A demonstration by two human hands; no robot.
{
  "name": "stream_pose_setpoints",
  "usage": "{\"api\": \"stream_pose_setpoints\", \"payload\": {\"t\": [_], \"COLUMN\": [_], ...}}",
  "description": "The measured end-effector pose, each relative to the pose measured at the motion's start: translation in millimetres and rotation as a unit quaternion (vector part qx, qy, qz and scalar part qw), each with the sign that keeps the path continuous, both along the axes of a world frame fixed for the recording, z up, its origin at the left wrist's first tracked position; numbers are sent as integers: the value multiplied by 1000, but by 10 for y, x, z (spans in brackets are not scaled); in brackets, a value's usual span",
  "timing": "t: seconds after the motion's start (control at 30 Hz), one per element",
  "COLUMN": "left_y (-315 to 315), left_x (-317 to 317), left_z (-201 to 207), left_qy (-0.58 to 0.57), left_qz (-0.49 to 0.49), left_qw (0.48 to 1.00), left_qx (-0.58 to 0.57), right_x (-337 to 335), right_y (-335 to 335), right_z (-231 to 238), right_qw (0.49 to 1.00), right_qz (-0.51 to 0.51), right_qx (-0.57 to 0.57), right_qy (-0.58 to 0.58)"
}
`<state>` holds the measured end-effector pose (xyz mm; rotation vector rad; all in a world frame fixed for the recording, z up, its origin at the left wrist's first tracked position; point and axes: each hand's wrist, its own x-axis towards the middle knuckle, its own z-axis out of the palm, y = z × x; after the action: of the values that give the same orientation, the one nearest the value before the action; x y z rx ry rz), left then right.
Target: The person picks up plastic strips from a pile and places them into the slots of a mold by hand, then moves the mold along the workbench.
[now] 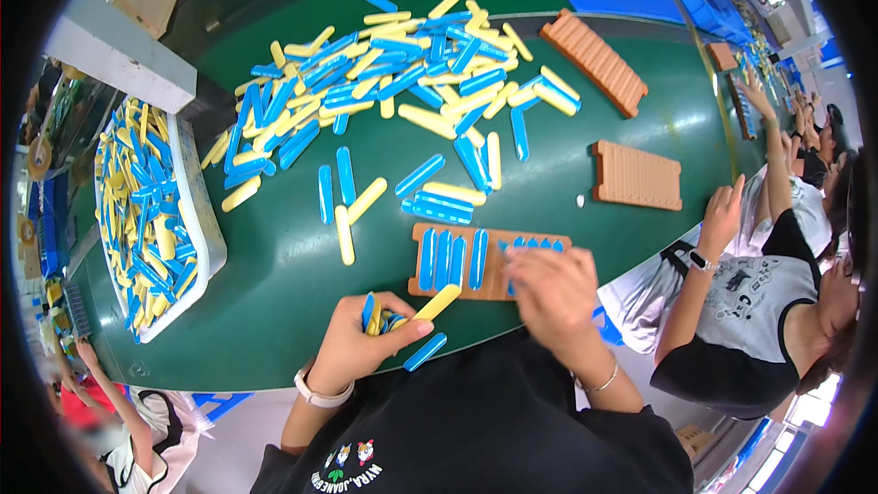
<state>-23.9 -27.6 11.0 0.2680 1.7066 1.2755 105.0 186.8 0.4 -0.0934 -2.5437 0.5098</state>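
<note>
My left hand (370, 334) is closed round a small bunch of blue and yellow strips, flat with rounded ends. A yellow strip (439, 303) sticks out past its thumb. Just below that hand, a blue strip (425, 352) lies by the table's near edge. In front of me is a brown slotted tray (494, 281), with several blue strips (444, 258) lying side by side in its grooves. Over the tray's right half, my right hand (555, 291) is slightly blurred, its fingertips pinched at a blue strip (504, 245) that they partly cover.
A heap of blue and yellow strips (366, 69) spreads across the green table (302, 311). At left stands a white bin (208, 220) full of them, beside a grey post (137, 46). Two more brown trays (637, 176) lie at right. A co-worker's arm (718, 229) reaches in there.
</note>
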Motion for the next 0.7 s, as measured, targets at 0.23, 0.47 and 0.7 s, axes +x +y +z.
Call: {"api": "stream_pose_setpoints", "payload": {"t": [0.23,0.47,0.7], "left_y": [-53,-115,39], "left_x": [45,93,190], "left_z": [27,-17,104], "left_qy": [3,19,134], "left_qz": [15,-59,-99], "left_qw": [1000,998,984], "left_qx": [24,22,59], "right_x": [118,107,177], "right_y": [-204,-216,-184], "right_z": [16,17,224], "right_qw": [987,983,955], "right_qz": [37,19,42], "right_qx": [111,123,-269], "right_qy": [-113,-136,-118]}}
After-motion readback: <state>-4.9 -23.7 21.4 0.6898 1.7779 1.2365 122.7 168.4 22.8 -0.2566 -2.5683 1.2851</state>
